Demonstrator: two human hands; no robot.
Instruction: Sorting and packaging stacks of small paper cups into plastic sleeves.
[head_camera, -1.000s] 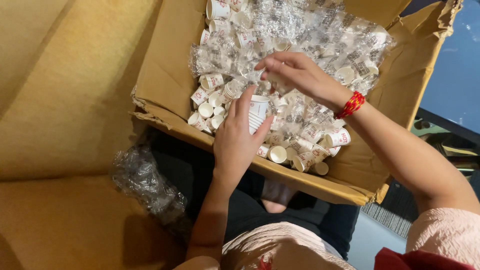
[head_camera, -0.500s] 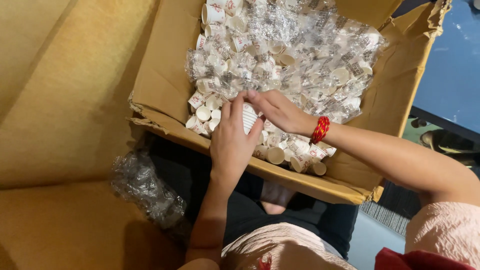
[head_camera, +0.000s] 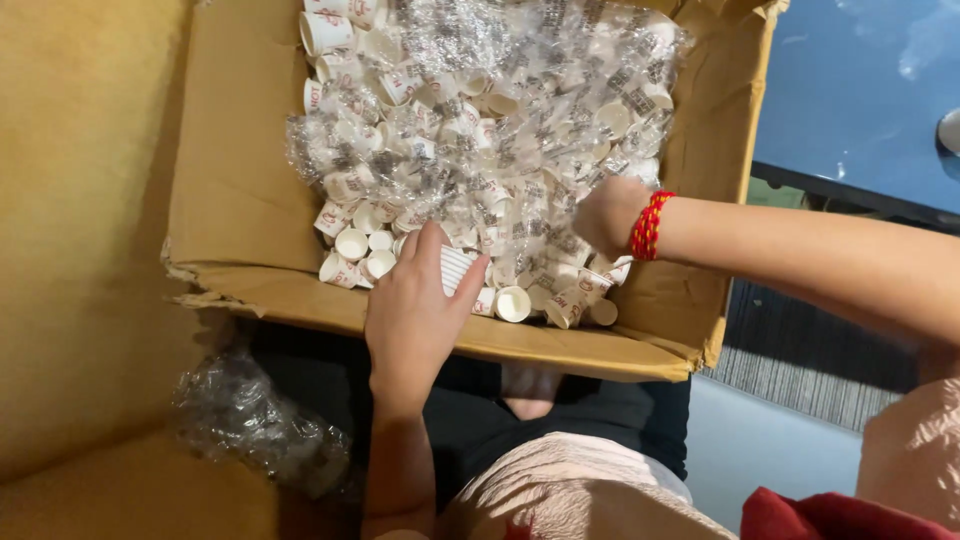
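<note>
A big cardboard box (head_camera: 230, 210) lies open in front of me, full of small white paper cups (head_camera: 352, 243), many under crinkled clear plastic wrap (head_camera: 480, 120). My left hand (head_camera: 415, 315) grips a stack of white cups (head_camera: 455, 268) at the box's near edge. My right hand (head_camera: 608, 215), with a red thread band (head_camera: 648, 226) on the wrist, is dug into the cups at the right side of the box; its fingers are hidden among them, so what it holds does not show.
A crumpled clear plastic bag (head_camera: 255, 415) lies on the yellow-brown surface (head_camera: 80, 250) left of my lap. A blue-grey tabletop (head_camera: 860, 90) stands at the right, with a striped mat (head_camera: 800, 370) below it.
My right hand has moved from the stack by my left hand to the right side of the box and sunk into the cups. The left hand has stayed on the stack.
</note>
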